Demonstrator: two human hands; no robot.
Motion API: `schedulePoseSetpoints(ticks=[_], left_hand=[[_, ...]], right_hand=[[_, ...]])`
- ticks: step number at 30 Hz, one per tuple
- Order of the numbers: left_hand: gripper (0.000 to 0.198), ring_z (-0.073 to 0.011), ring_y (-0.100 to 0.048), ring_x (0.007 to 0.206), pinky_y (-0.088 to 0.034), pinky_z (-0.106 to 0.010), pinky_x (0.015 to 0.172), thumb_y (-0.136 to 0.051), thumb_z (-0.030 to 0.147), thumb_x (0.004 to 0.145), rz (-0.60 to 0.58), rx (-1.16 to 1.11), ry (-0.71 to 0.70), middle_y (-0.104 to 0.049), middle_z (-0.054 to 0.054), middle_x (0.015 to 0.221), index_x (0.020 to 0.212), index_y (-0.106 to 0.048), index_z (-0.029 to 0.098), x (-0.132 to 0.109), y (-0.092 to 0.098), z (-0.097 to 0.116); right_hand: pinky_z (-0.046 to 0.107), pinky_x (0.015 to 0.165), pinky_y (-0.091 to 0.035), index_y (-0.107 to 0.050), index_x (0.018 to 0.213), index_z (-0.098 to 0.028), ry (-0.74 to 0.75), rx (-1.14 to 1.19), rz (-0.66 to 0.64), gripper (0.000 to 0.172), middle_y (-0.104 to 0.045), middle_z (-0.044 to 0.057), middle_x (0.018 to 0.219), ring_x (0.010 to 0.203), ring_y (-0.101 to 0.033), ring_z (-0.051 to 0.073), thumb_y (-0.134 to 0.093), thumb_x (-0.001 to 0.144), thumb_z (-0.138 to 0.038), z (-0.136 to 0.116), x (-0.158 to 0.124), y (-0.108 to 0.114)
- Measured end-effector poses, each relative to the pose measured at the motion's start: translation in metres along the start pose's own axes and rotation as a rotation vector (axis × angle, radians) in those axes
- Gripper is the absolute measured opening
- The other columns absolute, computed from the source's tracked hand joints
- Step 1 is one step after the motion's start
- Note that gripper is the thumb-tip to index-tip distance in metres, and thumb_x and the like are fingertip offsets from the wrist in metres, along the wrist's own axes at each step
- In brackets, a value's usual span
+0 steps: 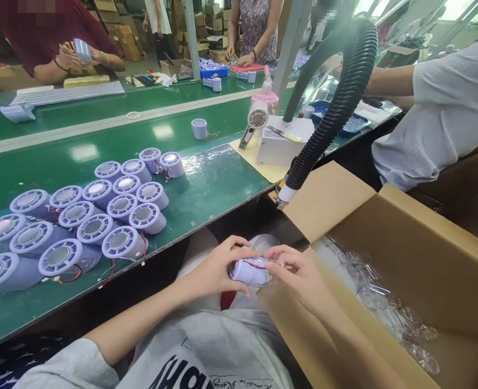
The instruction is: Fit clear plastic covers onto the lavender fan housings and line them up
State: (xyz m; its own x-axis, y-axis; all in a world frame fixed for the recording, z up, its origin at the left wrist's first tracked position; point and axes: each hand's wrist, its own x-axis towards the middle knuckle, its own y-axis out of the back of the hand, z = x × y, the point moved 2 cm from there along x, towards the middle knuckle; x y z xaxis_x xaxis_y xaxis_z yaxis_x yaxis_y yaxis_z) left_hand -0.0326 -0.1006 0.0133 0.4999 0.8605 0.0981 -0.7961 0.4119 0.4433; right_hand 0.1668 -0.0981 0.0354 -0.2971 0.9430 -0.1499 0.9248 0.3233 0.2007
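Note:
Over my lap, my left hand (225,266) wraps round one end of a lavender cylindrical part (249,272) with a red wire along its side. My right hand (298,270) pinches the other end, where something clear and small pale wires show; its fingertips partly hide them. Several lavender round housings (119,241) with silver discs and slotted rims stand grouped on the green table to the left, some with coloured wires hanging out. A single lavender housing (199,129) stands apart, farther back.
An open cardboard box (425,237) at my right holds clear plastic parts (379,296). A black flexible hose (336,113) arches over the table edge beside a white box-shaped base (283,145). A pink fan-like device (258,114) stands near it. Other people work across and at the right.

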Motion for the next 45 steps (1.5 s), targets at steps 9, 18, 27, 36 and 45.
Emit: schedulePoseSetpoints(ticks=[9, 18, 27, 36, 45], left_hand=[[0.065, -0.0204, -0.061, 0.106, -0.050, -0.036, 0.092, -0.081, 0.025, 0.070, -0.028, -0.738, 0.260, -0.058, -0.009, 0.128, 0.128, -0.053, 0.026, -0.009, -0.007, 0.003], [0.075, -0.0225, -0.061, 0.111, -0.051, -0.034, 0.091, -0.084, 0.025, 0.067, -0.136, -0.615, 0.205, -0.054, -0.006, 0.138, 0.134, -0.051, 0.035, -0.015, 0.002, 0.014], [0.075, -0.0220, -0.059, 0.116, -0.049, -0.034, 0.096, -0.083, 0.020, 0.068, -0.148, -0.537, 0.116, -0.057, -0.003, 0.132, 0.133, -0.052, 0.037, -0.015, 0.005, 0.023], [0.075, -0.0224, -0.056, 0.120, -0.047, -0.034, 0.100, -0.082, 0.019, 0.069, -0.147, -0.512, 0.087, -0.055, -0.005, 0.133, 0.135, -0.051, 0.036, -0.016, 0.007, 0.022], [0.072, -0.0254, -0.055, 0.121, -0.049, -0.039, 0.099, -0.082, 0.020, 0.069, -0.142, -0.500, 0.073, -0.054, -0.008, 0.134, 0.134, -0.053, 0.032, -0.015, 0.005, 0.021]], right_hand=[[0.041, 0.102, -0.047, -0.072, 0.104, -0.030, 0.251, -0.075, -0.113, 0.029, -0.062, 0.005, 0.131, 0.123, -0.055, 0.028, -0.078, 0.076, -0.027, 0.005, -0.009, 0.007], [0.032, 0.098, -0.052, -0.055, 0.125, -0.037, 0.336, -0.147, -0.194, 0.042, -0.062, -0.001, 0.126, 0.116, -0.059, 0.020, -0.070, 0.087, -0.028, 0.005, -0.024, 0.010], [0.028, 0.085, -0.054, -0.058, 0.120, -0.031, 0.048, 0.114, -0.258, 0.032, -0.061, 0.002, 0.116, 0.101, -0.062, 0.019, -0.067, 0.089, -0.036, -0.002, -0.027, 0.007], [0.025, 0.079, -0.052, -0.058, 0.112, -0.028, -0.107, 0.277, -0.232, 0.033, -0.065, 0.001, 0.099, 0.092, -0.062, 0.017, -0.066, 0.087, -0.048, 0.006, -0.025, 0.003], [0.022, 0.059, -0.054, -0.057, 0.095, -0.019, -0.218, 0.468, -0.258, 0.037, -0.062, -0.001, 0.077, 0.064, -0.062, 0.012, -0.061, 0.088, -0.055, 0.013, -0.022, -0.006]])
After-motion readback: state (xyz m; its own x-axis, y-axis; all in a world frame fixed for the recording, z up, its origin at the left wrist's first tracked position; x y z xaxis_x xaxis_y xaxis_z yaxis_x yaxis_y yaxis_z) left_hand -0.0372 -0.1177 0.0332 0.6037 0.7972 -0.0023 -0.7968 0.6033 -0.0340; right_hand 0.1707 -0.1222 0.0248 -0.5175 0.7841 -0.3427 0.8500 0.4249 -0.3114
